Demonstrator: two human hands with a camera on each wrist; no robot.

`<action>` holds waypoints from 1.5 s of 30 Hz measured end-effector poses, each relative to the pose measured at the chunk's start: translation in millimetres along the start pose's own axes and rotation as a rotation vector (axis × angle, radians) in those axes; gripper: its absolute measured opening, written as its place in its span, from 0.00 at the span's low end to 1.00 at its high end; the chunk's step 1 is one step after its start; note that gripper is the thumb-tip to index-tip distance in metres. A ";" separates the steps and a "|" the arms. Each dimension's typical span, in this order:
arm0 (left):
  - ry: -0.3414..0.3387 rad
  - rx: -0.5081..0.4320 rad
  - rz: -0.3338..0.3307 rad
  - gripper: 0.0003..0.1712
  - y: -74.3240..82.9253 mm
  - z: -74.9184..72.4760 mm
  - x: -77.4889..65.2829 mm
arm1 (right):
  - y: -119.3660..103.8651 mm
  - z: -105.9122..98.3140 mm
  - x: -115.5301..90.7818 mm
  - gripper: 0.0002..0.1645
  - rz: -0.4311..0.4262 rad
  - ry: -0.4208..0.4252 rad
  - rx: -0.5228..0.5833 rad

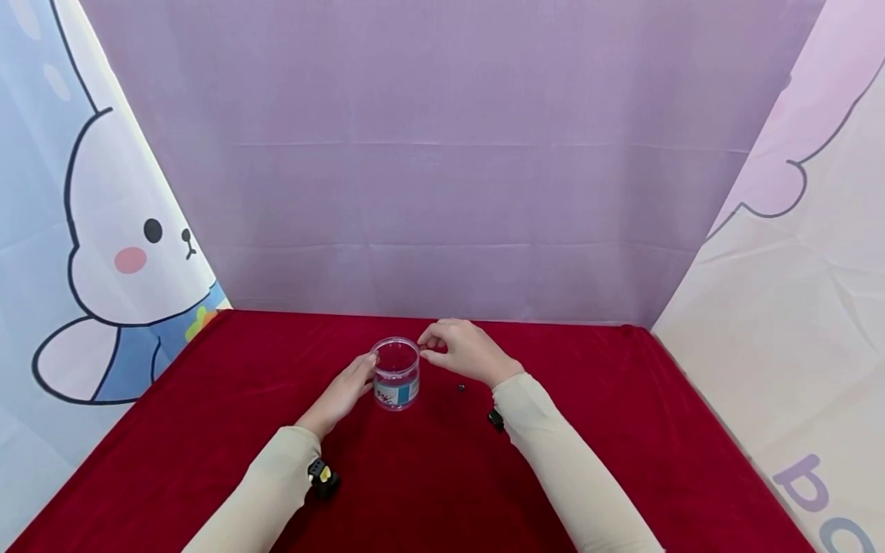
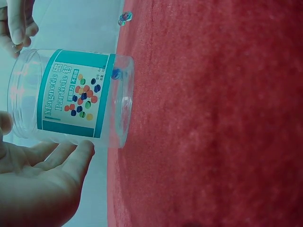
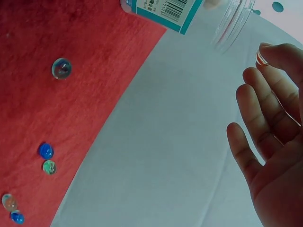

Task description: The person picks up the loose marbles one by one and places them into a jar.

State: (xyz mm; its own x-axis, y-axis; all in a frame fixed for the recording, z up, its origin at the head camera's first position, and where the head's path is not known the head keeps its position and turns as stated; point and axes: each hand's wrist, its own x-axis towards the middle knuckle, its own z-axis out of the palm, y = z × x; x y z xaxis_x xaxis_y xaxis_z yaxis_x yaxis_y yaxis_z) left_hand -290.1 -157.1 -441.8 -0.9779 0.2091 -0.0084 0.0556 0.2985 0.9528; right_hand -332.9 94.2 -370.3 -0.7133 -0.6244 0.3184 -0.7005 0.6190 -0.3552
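Note:
A clear plastic jar (image 1: 396, 392) with a teal and white label stands upright and without a lid on the red cloth. My left hand (image 1: 343, 393) holds the jar's left side, its thumb by the rim and its fingers along the wall. Just right of the rim, my right hand (image 1: 465, 349) pinches a glass marble with an orange streak (image 3: 260, 58) between thumb and index finger; the other fingers are loosely bent. A blue marble (image 2: 117, 74) shows through the jar's bottom; whether it lies inside or behind, I cannot tell.
On the cloth, right of the jar, lies a dark clear marble (image 3: 61, 68). Beyond it are a blue marble (image 3: 46, 151), a green one (image 3: 49, 166), an orange one (image 3: 9, 202) and another blue one (image 3: 17, 217). A purple curtain (image 1: 442, 192) hangs behind the red-covered table (image 1: 429, 491).

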 end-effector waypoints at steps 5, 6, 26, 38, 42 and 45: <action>-0.003 -0.002 -0.004 0.38 -0.8 0.0 0.1 | -2.8 2.2 4.8 0.16 0.007 -0.003 0.019; -0.005 -0.003 -0.004 0.39 -0.8 0.1 0.0 | -3.2 2.6 5.8 0.15 0.006 -0.006 0.019; -0.036 -0.029 -0.001 0.38 -0.4 -1.1 1.1 | -5.6 11.5 23.6 0.12 -0.017 -0.038 0.009; -0.036 -0.021 0.001 0.38 1.7 -2.2 -1.6 | -13.5 11.8 30.8 0.12 -0.022 -0.050 -0.007; -0.036 -0.018 0.005 0.38 0.3 -2.5 -0.4 | -14.6 13.2 31.7 0.13 -0.019 -0.055 -0.005; -0.035 -0.015 0.006 0.38 -0.2 -2.4 0.2 | -15.0 14.6 31.9 0.13 -0.012 -0.058 0.000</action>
State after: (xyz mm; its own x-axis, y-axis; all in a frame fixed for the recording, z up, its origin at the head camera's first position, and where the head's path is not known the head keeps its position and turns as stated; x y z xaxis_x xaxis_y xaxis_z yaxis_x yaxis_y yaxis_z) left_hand -290.7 -159.3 -441.2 -0.9698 0.2437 -0.0129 0.0584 0.2829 0.9574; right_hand -344.8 58.0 -367.6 -0.7021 -0.6583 0.2716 -0.7091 0.6113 -0.3513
